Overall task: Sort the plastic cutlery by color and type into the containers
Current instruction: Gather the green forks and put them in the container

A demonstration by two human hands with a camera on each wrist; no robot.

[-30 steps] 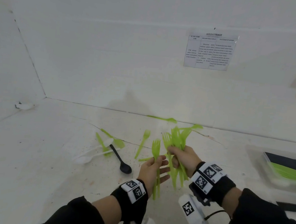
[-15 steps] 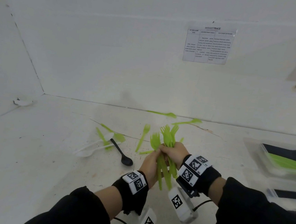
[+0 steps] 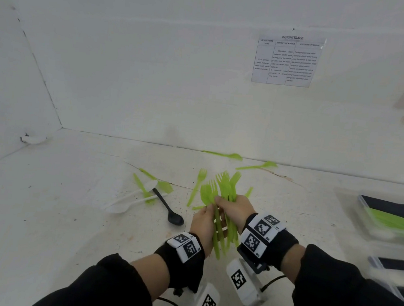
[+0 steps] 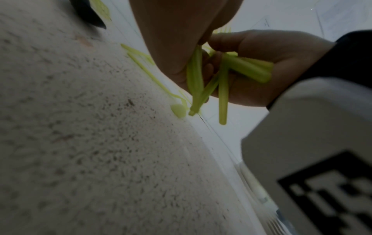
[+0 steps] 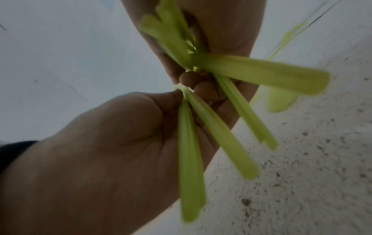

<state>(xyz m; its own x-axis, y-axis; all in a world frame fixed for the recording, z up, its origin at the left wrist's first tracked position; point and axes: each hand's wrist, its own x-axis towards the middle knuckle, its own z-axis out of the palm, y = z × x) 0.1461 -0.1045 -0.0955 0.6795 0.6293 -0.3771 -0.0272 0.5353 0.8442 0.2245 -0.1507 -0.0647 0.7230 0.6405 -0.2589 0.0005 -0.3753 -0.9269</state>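
A bundle of several green plastic forks (image 3: 224, 187) stands upright above the middle of the table, tines up and handles fanned out below. My right hand (image 3: 234, 206) grips the bundle from the right. My left hand (image 3: 205, 221) holds the handles from the left, touching the right hand. In the left wrist view the fork handles (image 4: 222, 89) stick down out of both fists. In the right wrist view the handles (image 5: 191, 151) spread out between my two palms. At the right stands a clear container (image 3: 348, 206) holding green and black cutlery.
Loose on the table lie a green fork (image 3: 196, 187), green pieces (image 3: 143, 184) crossed with white spoons (image 3: 127, 202), and a black spoon (image 3: 168, 208). Two green pieces (image 3: 223, 154) (image 3: 256, 166) lie by the back wall. Another container (image 3: 373, 260) sits at the lower right.
My left hand has brought its single green fork over to the bundle in my right hand. Both hands now hold the forks together.
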